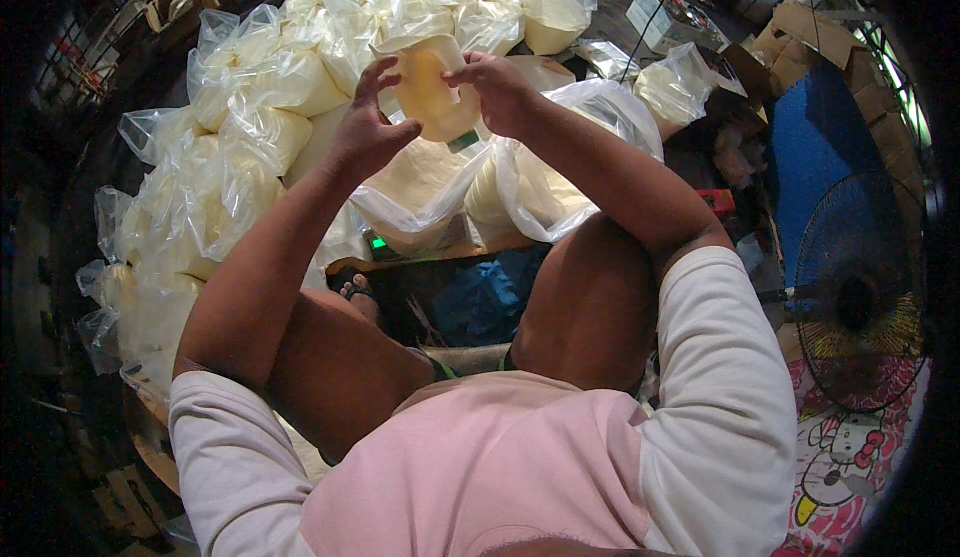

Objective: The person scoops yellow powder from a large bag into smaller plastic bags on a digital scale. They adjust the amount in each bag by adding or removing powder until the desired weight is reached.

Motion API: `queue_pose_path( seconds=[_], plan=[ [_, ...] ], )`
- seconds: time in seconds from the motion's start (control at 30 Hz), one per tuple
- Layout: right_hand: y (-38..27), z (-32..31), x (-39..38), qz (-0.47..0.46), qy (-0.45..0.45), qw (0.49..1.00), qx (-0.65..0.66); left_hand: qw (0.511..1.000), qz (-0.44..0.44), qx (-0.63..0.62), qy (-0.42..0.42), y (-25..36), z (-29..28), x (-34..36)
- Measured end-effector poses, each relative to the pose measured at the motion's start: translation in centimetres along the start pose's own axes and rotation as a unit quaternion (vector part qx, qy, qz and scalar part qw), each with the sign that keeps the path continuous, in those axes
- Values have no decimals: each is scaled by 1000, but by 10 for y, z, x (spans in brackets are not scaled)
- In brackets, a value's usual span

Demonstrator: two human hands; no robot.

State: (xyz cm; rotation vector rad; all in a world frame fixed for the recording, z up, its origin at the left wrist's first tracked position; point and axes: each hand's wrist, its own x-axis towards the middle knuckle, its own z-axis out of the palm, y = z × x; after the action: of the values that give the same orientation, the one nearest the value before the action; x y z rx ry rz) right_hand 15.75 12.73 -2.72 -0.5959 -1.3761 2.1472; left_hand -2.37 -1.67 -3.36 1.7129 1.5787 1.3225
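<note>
Both my hands raise a translucent cream plastic tub (436,87) over open bags. It is tilted, and I cannot tell whether anything is in it. My left hand (372,122) holds its left side, thumb low and fingers curled higher up. On the opposite side my right hand (497,90) grips the wall near the rim. Below are an open clear bag (410,222) of pale cream powder and, beside it, a larger lined bag (548,192) with the same powder. A small green light (377,243) glows under the front bag.
Several filled clear bags (240,157) are heaped to the left and at the back. Another filled bag (675,87) stands at the right, near a blue panel (815,157) and a fan (858,297). A blue plastic bag (485,297) lies between my legs.
</note>
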Motion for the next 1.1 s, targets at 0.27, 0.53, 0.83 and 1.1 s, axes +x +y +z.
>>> queue_pose_path(
  seconds=[0.27, 0.53, 0.83, 1.1],
  plan=[
    [-5, 7, -5, 10, 15, 1000, -11, 1000, -21, 8, 5, 0, -1, 1],
    [-3, 8, -5, 4, 7, 1000, -19, 1000, -10, 12, -7, -4, -3, 1],
    [1, 4, 0, -19, 19, 1000, -6, 996, 37, 41, 76, 4, 13, 1],
    [-6, 18, -6, 8, -6, 1000, 19, 999, -15, 25, 28, 10, 5, -6]
  ],
)
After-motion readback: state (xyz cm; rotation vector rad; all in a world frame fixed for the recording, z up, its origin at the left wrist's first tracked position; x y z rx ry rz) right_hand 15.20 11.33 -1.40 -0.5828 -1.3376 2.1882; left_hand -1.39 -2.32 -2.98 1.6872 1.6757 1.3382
